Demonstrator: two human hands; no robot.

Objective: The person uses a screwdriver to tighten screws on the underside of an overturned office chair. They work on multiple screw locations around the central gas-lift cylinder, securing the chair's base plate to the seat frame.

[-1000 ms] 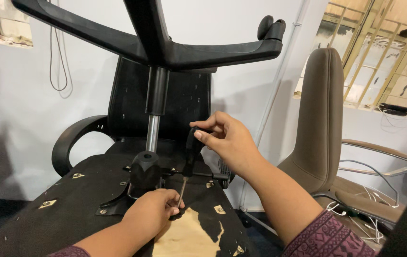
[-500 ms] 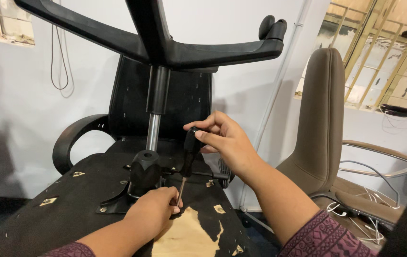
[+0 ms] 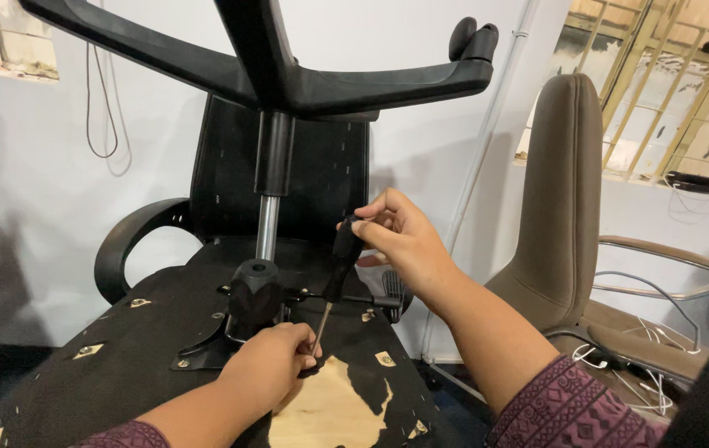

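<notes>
Standing almost upright over an overturned office chair, a screwdriver [image 3: 336, 278] is held by its black handle in the right hand [image 3: 404, 241], with the thin metal shaft slanting down and slightly leftward to its tip. The grip of the right hand is closed around the upper part of the handle, thumb and fingers wrapped over its top, so that the tool hangs directly below the hand. The left hand [image 3: 270, 365] is laid on the black underside of the seat [image 3: 122, 365], its fingers curled in at the point where the shaft's tip meets the seat; the tip is hidden among those fingers, and whether a screw is pinched there cannot be told. Just left of the tool, a black mechanism housing [image 3: 253, 297] on a metal mounting plate [image 3: 205, 353] is seen, from which the gas-lift column [image 3: 269, 207] rises to the star-shaped base [image 3: 288, 75] overhead. A patch of bare plywood [image 3: 329, 411] is exposed where the seat covering is torn, just below the left hand. A brown high-backed chair [image 3: 562, 207] stands well apart on the right, against the white wall [image 3: 31, 182].
</notes>
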